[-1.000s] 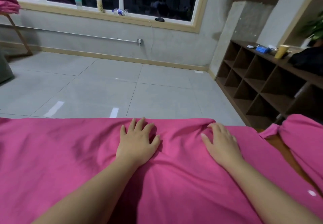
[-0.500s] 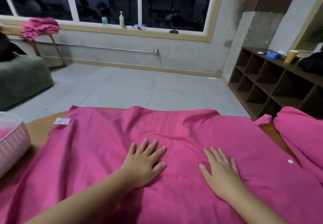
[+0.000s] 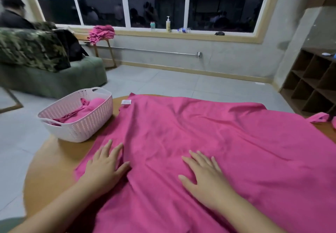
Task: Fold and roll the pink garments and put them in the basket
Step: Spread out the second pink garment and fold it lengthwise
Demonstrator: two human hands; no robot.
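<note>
A large pink garment (image 3: 209, 151) lies spread over most of the round wooden bench (image 3: 54, 160), creased across its middle, with a small white label (image 3: 126, 102) at its far left corner. Both hands lie flat on the cloth near its near edge. The left hand (image 3: 104, 169) presses on the garment's left border, fingers straight and slightly spread, its grip wide and holding nothing. The right hand (image 3: 205, 176) rests palm-down towards the middle of the cloth, fingers straight and fanned, grip likewise wide and empty. At the bench's far left edge, just beside the garment, stands a pale pink perforated basket (image 3: 87, 123) with more pink cloth (image 3: 87, 108) lying inside it. At the right edge of the bench another bit of pink fabric (image 3: 319, 118) shows beyond the spread garment. Past the bench are a grey tiled floor, a green sofa (image 3: 63, 80) with a camouflage cover, a pile of pink garments (image 3: 101, 33) on a small stand under the window, and wooden cubby shelves (image 3: 309, 83) on the right.
</note>
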